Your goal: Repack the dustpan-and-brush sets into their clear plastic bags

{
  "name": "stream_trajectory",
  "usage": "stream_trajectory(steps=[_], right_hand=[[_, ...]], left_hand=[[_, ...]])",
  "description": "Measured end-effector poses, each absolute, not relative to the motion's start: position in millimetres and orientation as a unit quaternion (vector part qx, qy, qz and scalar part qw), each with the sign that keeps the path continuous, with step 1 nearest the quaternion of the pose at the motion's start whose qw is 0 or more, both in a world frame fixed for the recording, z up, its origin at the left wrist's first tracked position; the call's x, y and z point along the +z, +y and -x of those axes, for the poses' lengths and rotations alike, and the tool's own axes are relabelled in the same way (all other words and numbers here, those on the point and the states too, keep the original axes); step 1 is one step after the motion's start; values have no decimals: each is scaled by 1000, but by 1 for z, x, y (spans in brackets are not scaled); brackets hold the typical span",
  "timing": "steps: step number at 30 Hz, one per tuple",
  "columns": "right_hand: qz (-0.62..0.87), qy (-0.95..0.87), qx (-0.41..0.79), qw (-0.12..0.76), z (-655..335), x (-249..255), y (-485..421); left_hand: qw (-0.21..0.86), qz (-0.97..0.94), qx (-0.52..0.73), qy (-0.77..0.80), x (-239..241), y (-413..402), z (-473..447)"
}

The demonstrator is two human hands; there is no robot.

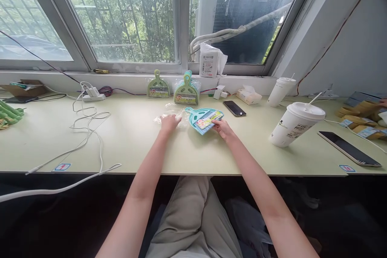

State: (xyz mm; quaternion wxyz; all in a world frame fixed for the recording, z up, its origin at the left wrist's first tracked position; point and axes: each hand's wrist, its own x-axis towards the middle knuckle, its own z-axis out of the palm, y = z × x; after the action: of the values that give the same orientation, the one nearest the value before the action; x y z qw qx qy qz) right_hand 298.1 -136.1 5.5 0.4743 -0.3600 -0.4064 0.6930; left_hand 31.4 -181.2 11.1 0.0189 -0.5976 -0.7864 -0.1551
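My right hand point(223, 129) is closed on the lower right edge of a small blue dustpan set point(196, 113), thumb over its printed label card. The dustpan is tilted a little above the table, its handle end pointing left. My left hand point(171, 122) is closed on a clear plastic bag point(173, 109), just left of the dustpan handle; the bag's outline is hard to make out. Against the window ledge behind stand a bagged green dustpan set point(157, 88) and a stack of similar green and blue sets point(186, 90).
Right of my hands are a phone point(234, 108), a tissue pack point(249, 95), two lidded cups point(294, 123) and a tablet-like device point(349, 148). White cables point(90, 127) trail across the left of the table point(127, 145). Another person's hand point(383, 103) shows at the right edge.
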Motion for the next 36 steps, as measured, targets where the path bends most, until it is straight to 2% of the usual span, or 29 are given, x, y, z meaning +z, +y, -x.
stream_trajectory(steps=[7, 16, 25, 28, 31, 34, 36], right_hand=[[360, -460, 704, 405, -293, 5, -143], [378, -427, 681, 459, -294, -4, -132], [317, -497, 697, 409, -288, 4, -146], [313, -489, 687, 437, -289, 3, -145], [298, -472, 677, 481, -291, 4, -142], [272, -456, 671, 518, -293, 7, -143], [254, -450, 670, 533, -294, 10, -144]], left_hand=[[45, 592, -113, -797, 13, -182, -32], [88, 550, -166, -814, 21, -184, -40], [86, 642, -199, -736, 21, -191, -63], [71, 674, -243, -694, 28, -198, -74], [104, 669, -328, -658, 38, -205, -84], [125, 507, -454, -722, 44, -206, -82], [52, 387, -532, -751, 44, -202, -71]])
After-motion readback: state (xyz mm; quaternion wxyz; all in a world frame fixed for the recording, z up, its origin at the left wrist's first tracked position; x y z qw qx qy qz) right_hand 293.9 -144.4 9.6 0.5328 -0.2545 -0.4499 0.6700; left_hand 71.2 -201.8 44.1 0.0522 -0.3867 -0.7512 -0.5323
